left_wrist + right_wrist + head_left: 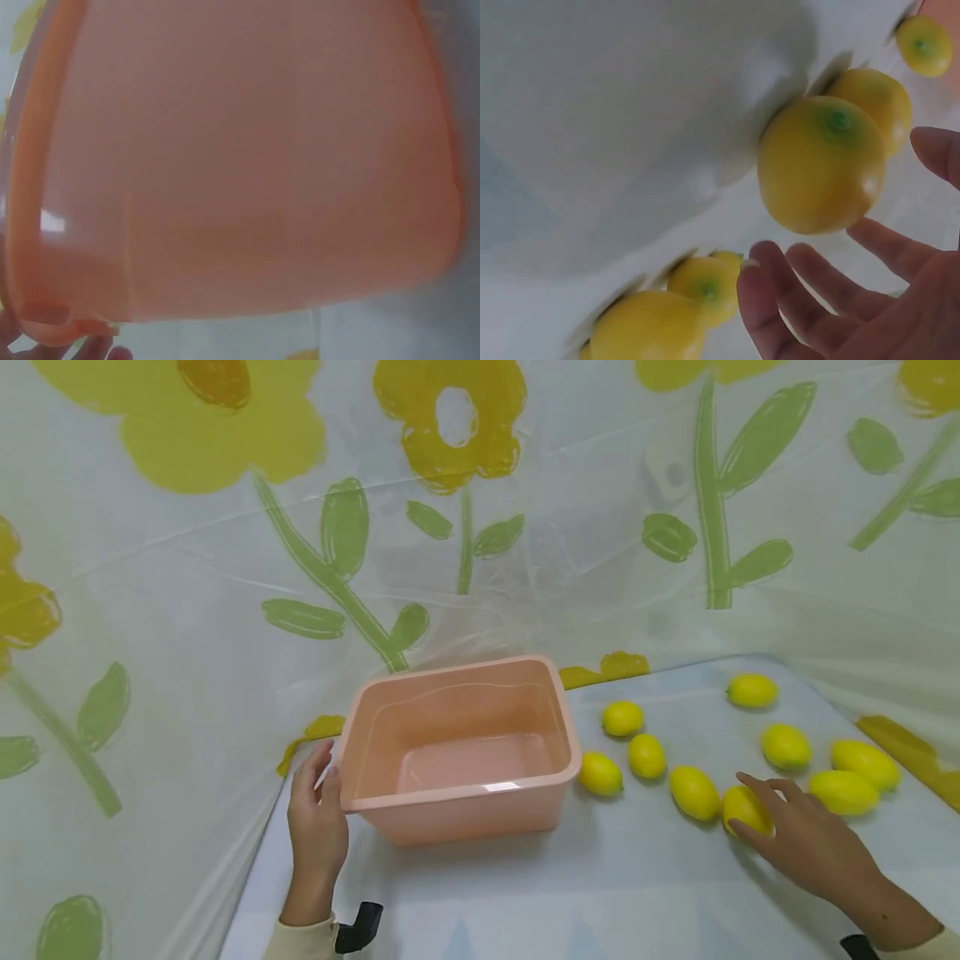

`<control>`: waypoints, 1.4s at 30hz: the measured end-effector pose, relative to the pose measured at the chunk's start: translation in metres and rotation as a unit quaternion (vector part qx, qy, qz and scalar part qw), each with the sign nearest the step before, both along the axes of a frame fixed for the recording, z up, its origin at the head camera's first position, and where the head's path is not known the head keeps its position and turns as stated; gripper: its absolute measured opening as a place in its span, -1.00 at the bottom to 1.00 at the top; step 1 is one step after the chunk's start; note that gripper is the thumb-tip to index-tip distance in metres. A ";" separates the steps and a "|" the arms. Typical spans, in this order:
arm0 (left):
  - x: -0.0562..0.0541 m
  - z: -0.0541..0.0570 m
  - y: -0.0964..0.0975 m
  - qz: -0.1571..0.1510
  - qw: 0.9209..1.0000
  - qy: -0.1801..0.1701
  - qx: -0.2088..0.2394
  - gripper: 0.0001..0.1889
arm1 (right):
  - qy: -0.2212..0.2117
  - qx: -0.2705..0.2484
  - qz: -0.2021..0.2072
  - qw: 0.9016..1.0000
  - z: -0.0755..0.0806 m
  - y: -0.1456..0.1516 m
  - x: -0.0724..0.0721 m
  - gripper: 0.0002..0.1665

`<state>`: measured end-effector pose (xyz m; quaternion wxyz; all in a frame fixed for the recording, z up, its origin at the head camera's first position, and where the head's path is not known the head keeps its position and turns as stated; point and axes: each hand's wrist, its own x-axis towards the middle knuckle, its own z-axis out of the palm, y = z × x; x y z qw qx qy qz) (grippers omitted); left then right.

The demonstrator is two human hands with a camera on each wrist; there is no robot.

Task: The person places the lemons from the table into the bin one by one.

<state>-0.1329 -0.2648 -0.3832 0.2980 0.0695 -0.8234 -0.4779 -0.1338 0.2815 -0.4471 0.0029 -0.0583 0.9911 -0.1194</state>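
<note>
A pink plastic basin stands on the table, with nothing inside it. At its left end my left hand holds the rim corner; in the left wrist view its fingertips show at that corner, and the basin wall fills most of the picture. Over on the right, my right hand reaches over a yellow lemon, thumb and fingers spread about it. The right wrist view has one fingertip right at the lemon's lower edge, while the other fingers lie apart from it.
Several more lemons lie on the pale table: one close beside the basin, one next to the reached lemon, a pair right of the hand, and one at the back. A flowered sheet hangs behind.
</note>
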 end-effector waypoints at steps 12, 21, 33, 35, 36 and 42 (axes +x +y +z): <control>-0.010 -0.022 0.001 -0.019 1.000 -0.012 0.002 -0.59 | -0.061 -0.010 -0.006 0.998 -0.009 0.006 -0.003 -0.03; -0.013 -0.031 0.004 0.006 1.000 0.004 -0.001 -0.61 | -0.066 -0.043 -0.018 0.997 -0.014 0.005 -0.009 -0.03; -0.010 -0.030 0.005 0.011 1.000 0.016 0.015 -0.62 | -0.045 -0.039 -0.024 0.998 -0.005 0.002 -0.006 -0.05; -0.008 -0.030 0.005 0.015 1.000 0.012 0.016 -0.59 | -0.039 -0.042 -0.026 0.998 -0.003 0.002 -0.003 -0.05; -0.008 -0.029 0.005 0.015 1.000 0.012 0.017 -0.58 | -0.035 -0.042 -0.028 0.998 -0.002 0.001 -0.002 -0.05; -0.004 -0.022 0.007 0.016 0.999 0.016 0.030 -0.55 | 0.003 -0.056 -0.025 0.998 0.012 -0.008 0.007 -0.08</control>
